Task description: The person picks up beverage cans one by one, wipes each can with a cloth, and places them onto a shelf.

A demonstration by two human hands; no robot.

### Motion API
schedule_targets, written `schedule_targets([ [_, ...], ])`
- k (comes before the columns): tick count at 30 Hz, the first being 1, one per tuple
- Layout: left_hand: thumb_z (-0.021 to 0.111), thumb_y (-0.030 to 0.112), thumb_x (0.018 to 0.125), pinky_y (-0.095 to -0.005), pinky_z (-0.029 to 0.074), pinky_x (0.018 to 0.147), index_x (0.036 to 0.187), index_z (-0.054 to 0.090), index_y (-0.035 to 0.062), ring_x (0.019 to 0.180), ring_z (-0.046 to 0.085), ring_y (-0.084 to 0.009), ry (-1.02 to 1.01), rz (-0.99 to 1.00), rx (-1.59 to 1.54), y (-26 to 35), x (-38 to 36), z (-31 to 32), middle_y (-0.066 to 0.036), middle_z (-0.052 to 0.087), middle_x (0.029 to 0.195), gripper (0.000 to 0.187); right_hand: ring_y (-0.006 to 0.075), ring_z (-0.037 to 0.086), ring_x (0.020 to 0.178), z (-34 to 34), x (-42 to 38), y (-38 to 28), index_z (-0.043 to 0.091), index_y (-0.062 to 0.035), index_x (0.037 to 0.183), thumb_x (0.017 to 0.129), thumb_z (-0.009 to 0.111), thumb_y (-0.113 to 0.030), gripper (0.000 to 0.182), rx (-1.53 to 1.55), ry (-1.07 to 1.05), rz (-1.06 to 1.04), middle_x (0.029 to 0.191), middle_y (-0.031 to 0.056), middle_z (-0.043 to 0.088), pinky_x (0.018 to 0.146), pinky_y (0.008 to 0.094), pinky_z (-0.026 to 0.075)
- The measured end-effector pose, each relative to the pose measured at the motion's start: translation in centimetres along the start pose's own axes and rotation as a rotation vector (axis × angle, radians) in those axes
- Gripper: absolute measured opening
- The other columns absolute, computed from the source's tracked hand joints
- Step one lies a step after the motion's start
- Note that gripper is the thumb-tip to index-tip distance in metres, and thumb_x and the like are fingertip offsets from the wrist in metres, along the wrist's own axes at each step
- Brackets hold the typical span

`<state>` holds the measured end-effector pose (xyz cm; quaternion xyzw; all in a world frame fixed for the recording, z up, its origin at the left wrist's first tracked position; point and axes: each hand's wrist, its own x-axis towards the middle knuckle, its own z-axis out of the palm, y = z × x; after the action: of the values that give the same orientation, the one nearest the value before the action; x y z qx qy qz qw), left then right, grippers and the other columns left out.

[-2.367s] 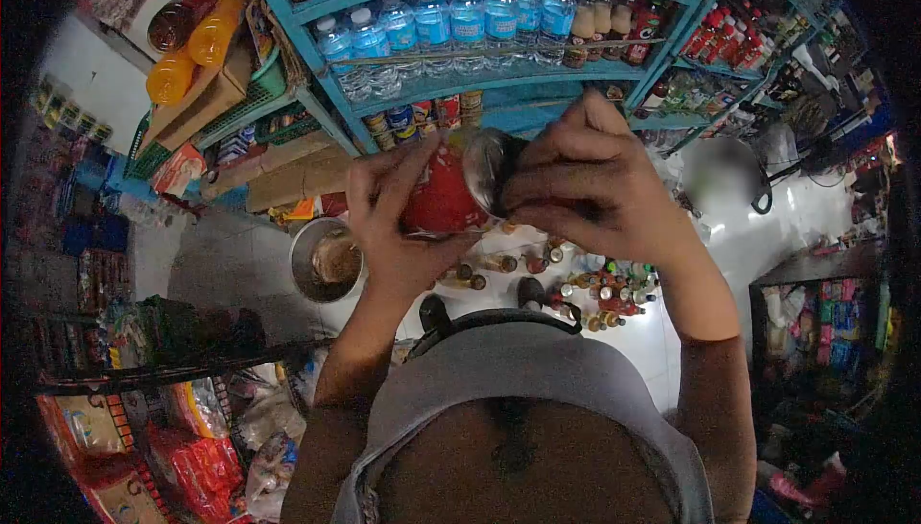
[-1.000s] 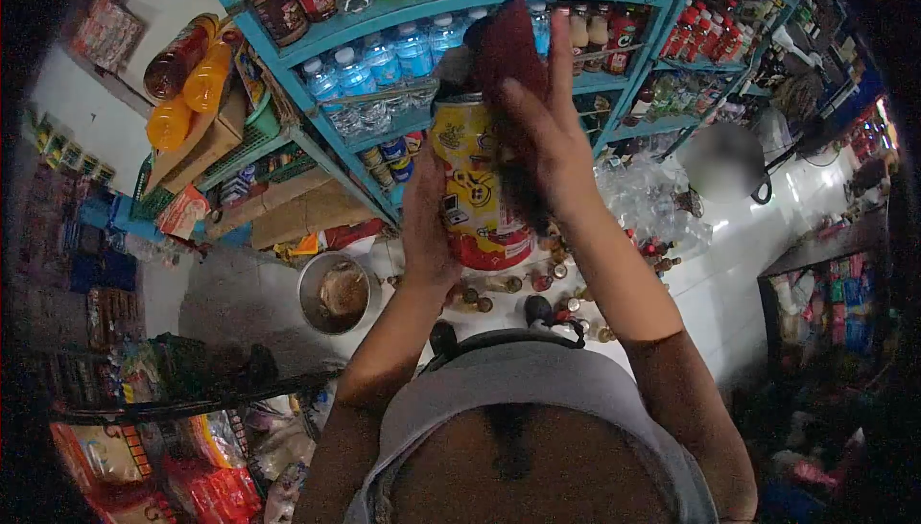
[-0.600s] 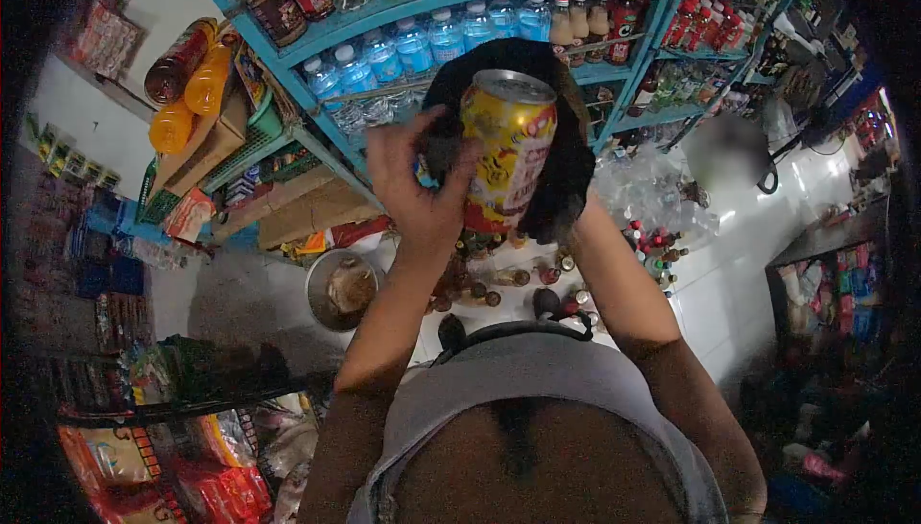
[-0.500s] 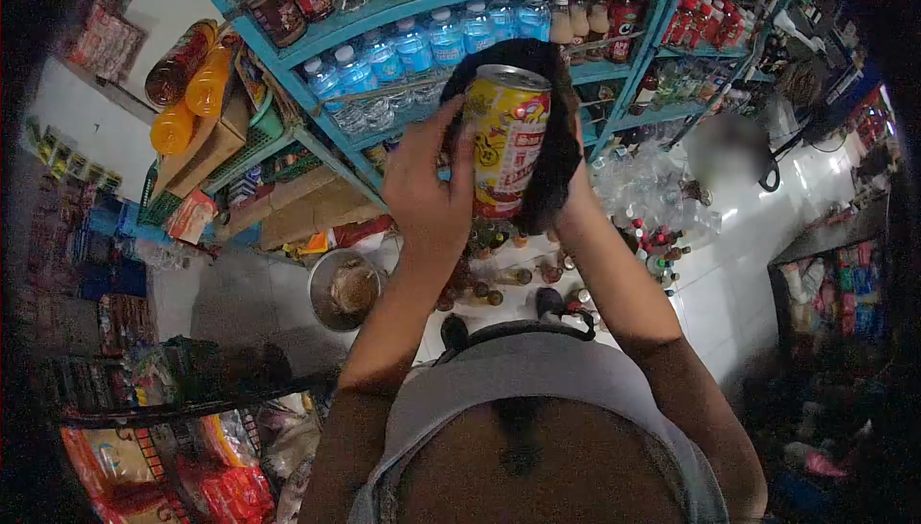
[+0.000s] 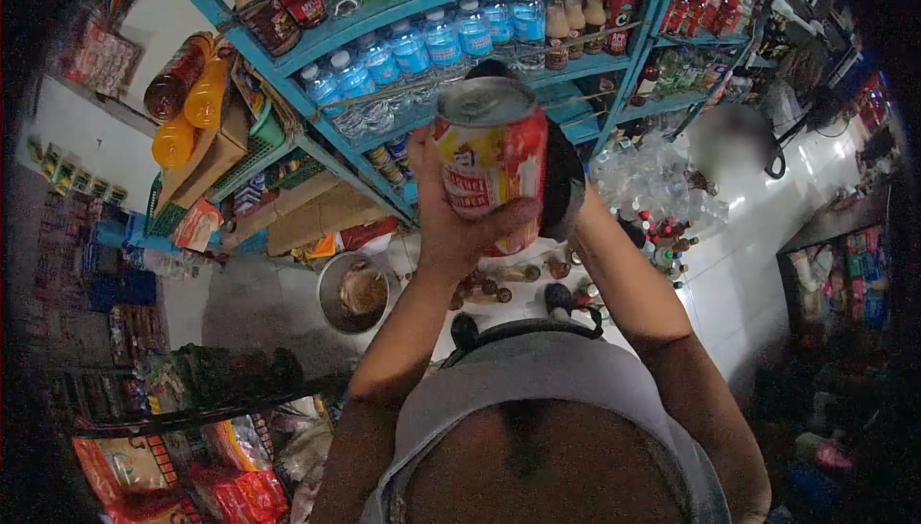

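A red and yellow drink can [image 5: 494, 164] with a silver top stands nearly upright in front of the shelves. My left hand [image 5: 451, 222] grips it from the left and below, with the thumb across its lower front. Against the can's right and back side lies a black cloth [image 5: 564, 174]. My right hand [image 5: 578, 212] is behind and inside this cloth, pressing it to the can; its fingers are mostly hidden.
Blue shelves [image 5: 403, 11] ahead carry water bottles [image 5: 441, 39] and soft drinks. Orange bottles [image 5: 204, 92] lie at left above a green crate [image 5: 235, 159]. On the floor are a metal pot [image 5: 353, 294], several glass bottles [image 5: 662, 236] and a heap of clear plastic bottles [image 5: 648, 174].
The can has turned, bringing a red and yellow label side round to the front. My left fingers have moved from its left side to a grip lower around it.
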<state>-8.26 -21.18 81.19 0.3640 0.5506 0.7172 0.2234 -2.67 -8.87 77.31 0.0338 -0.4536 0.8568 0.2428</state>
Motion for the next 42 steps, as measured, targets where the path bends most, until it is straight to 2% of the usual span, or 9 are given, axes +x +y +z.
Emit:
schedule_targets([
  [3, 0.079, 0.040, 0.044, -0.0438, 0.025, 0.095, 0.113, 0.040, 0.0032, 0.111, 0.031, -0.0278, -0.025, 0.314, 0.392, 0.4, 1.0, -1.0, -0.016, 0.042, 0.110, 0.088, 0.0216, 0.053, 0.096, 0.5, 0.1, 1.2, 0.045, -0.0030, 0.113, 0.087, 0.038, -0.029, 0.037, 0.769, -0.333, 0.226, 0.108, 0.0129, 0.052, 0.085, 0.0348, 0.043],
  [4, 0.078, 0.044, 0.042, -0.0463, 0.022, 0.095, 0.110, 0.044, 0.0038, 0.111, 0.031, -0.0292, -0.046, 0.571, 0.708, 0.8, 1.4, -0.9, -0.015, 0.044, 0.109, 0.086, 0.0216, 0.053, 0.096, 0.2, 0.2, 1.9, 0.045, -0.0030, 0.113, 0.087, 0.038, -0.029, 0.037, 0.770, -0.333, 0.222, 0.108, 0.0129, 0.052, 0.085, 0.0348, 0.043],
  [11, 0.078, 0.047, 0.041, -0.0429, 0.028, 0.095, 0.116, 0.039, 0.0053, 0.115, 0.028, -0.0324, -0.240, 0.436, 0.664, -0.9, 1.5, -1.4, -0.014, 0.040, 0.114, 0.094, 0.0226, 0.052, 0.096, -5.5, 2.8, 8.8, 0.045, -0.0009, 0.112, 0.088, 0.033, -0.030, 0.039, 0.726, -0.112, 0.333, 0.110, 0.0131, 0.051, 0.086, 0.0346, 0.042],
  [13, 0.078, 0.049, 0.038, -0.0427, 0.028, 0.095, 0.112, 0.042, 0.0036, 0.112, 0.034, -0.0306, -0.147, 0.677, 1.025, -0.6, 1.5, -1.6, -0.013, 0.041, 0.113, 0.094, 0.0179, 0.054, 0.090, -5.1, 2.8, 8.8, 0.049, -0.0015, 0.106, 0.088, 0.035, -0.028, 0.034, 0.646, -0.056, 0.279, 0.102, 0.0107, 0.055, 0.081, 0.0301, 0.044],
  [16, 0.078, 0.050, 0.038, -0.0419, 0.029, 0.093, 0.107, 0.046, 0.0028, 0.108, 0.037, -0.0288, -0.182, 0.478, 0.660, -3.2, 1.3, -2.1, -0.012, 0.042, 0.111, 0.090, 0.0152, 0.055, 0.086, -1.7, -0.1, 3.3, 0.050, -0.0027, 0.103, 0.088, 0.037, -0.024, 0.029, 0.695, -0.170, 0.276, 0.099, 0.0079, 0.056, 0.077, 0.0275, 0.046],
  [27, 0.081, 0.043, 0.035, -0.0362, 0.039, 0.080, 0.105, 0.052, 0.0030, 0.090, 0.048, -0.0238, -0.169, 0.565, 0.470, -1.3, 0.7, -1.8, -0.010, 0.055, 0.099, 0.085, 0.0150, 0.057, 0.086, 0.5, -1.7, 0.4, 0.052, 0.0002, 0.102, 0.085, 0.046, -0.019, 0.026, 0.535, -0.194, 0.313, 0.100, 0.0103, 0.056, 0.073, 0.0284, 0.050],
  [33, 0.079, 0.043, 0.035, -0.0367, 0.038, 0.080, 0.103, 0.054, 0.0039, 0.083, 0.051, -0.0230, -0.206, 0.568, 0.438, 0.0, -0.4, -1.9, -0.009, 0.058, 0.093, 0.083, 0.0145, 0.044, 0.105, 2.4, -0.6, -3.3, 0.037, -0.0025, 0.120, 0.081, 0.052, -0.009, 0.043, -0.627, 0.108, 0.137, 0.114, 0.0090, 0.048, 0.091, 0.0291, 0.036],
  [38, 0.078, 0.032, 0.046, -0.0369, 0.039, 0.082, 0.109, 0.044, 0.0015, 0.092, 0.052, -0.0254, -0.195, 0.843, 0.667, 2.1, -0.5, -2.7, -0.014, 0.053, 0.103, 0.078, 0.0145, 0.051, 0.093, 2.2, -1.9, -8.2, 0.042, -0.0084, 0.116, 0.076, 0.052, 0.000, 0.042, -0.650, 0.300, -0.257, 0.107, 0.0073, 0.052, 0.082, 0.0256, 0.040],
  [42, 0.077, 0.048, 0.036, -0.0374, 0.036, 0.080, 0.103, 0.056, 0.0027, 0.087, 0.050, -0.0267, -0.108, 0.682, 0.535, 1.9, -0.9, -2.7, -0.011, 0.056, 0.096, 0.083, 0.0204, 0.045, 0.102, 4.5, -3.9, -11.3, 0.056, -0.0103, 0.102, 0.062, 0.055, -0.004, 0.040, -0.900, 0.283, -0.617, 0.104, 0.0094, 0.052, 0.088, 0.0311, 0.035],
])
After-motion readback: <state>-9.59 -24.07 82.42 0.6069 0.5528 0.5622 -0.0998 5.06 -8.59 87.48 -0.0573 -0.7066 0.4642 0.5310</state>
